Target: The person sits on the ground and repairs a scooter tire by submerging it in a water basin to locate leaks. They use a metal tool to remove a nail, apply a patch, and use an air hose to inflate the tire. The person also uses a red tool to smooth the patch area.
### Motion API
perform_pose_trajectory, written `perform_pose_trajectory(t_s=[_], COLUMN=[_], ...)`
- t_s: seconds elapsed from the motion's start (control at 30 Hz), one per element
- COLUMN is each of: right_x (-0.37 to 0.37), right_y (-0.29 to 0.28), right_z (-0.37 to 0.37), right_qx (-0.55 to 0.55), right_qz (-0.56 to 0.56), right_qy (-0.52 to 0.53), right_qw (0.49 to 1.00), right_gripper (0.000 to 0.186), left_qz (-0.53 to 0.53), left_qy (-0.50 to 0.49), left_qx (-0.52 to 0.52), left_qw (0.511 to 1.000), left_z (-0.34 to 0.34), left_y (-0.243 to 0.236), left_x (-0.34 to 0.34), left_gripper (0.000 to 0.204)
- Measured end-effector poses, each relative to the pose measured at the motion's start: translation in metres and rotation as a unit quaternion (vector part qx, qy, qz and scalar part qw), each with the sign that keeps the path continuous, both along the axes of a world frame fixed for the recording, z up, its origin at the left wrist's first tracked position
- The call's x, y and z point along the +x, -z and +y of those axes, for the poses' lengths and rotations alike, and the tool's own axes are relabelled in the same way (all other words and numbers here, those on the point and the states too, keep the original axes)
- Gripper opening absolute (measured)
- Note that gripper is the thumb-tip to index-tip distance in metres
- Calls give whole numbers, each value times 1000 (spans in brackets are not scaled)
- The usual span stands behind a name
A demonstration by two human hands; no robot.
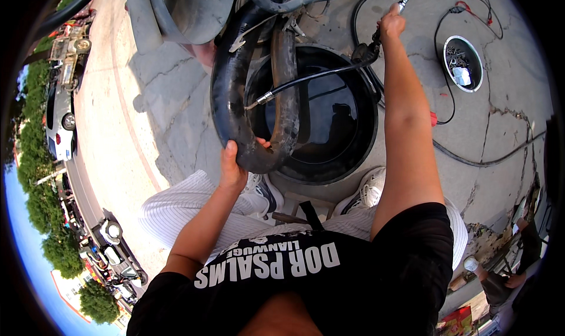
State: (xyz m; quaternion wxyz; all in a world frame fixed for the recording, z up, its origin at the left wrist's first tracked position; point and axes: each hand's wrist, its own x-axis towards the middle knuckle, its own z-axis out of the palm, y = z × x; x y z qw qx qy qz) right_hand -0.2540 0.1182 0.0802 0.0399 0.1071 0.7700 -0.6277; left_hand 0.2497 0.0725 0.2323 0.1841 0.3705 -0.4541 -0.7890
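Inner tube (232, 91) overlaps the black basin's left side (272, 170); the left grip (234, 168) half-curls round the tube's lower bend, the right grip (393, 25) wraps the air inflator (375, 44). Keeping the hose tip (265, 97) square to the valve (250, 107) should limit leaks.

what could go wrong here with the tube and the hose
The black tube might slip toward the basin of dark liquid if the left hand loosens its grip on the near end. The hose reaches from the right hand to the tube, so a tug there could pull its metal end away.
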Motion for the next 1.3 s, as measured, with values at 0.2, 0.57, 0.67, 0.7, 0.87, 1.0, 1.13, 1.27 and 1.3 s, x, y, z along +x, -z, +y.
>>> perform_pose_trajectory(t_s=[0.2,0.57,0.67,0.7,0.87,1.0,1.13,1.27,1.3], right_x=[10,-43,80,105,234,276,279,274,270], right_y=[4,17,-74,-98,-159,-142,-140,-123,-123], right_z=[3,65,28,28,30,26,21,19,17], right_qx=[26,350,339,289,136,227,250,278,281], right_qz=[-9,50,363,411,490,526,624,688,690], right_qy=[-27,-157,-136,-223,-570,-566,-500,-444,-442], right_qw=[999,922,857,835,646,592,546,502,500], right_gripper=[70,75,53,42,44,27,13,12,12], left_qz=[-1,25,6,6,5,4,-11,-16,-15], left_qy=[11,19,-20,-20,-32,-18,-18,-20,-17], left_qx=[-4,24,4,-1,-2,-5,-21,-23,-26], left_qw=[1000,999,1000,1000,999,1000,1000,999,999], left_z=[0,3,5,5,7,4,-4,-2,-1], left_y=[8,2,-2,-2,-4,-3,5,8,6], left_x=[8,-16,4,3,-3,-6,1,-2,-5], left_gripper=[65,64,65,65,63,62,61,62,63])
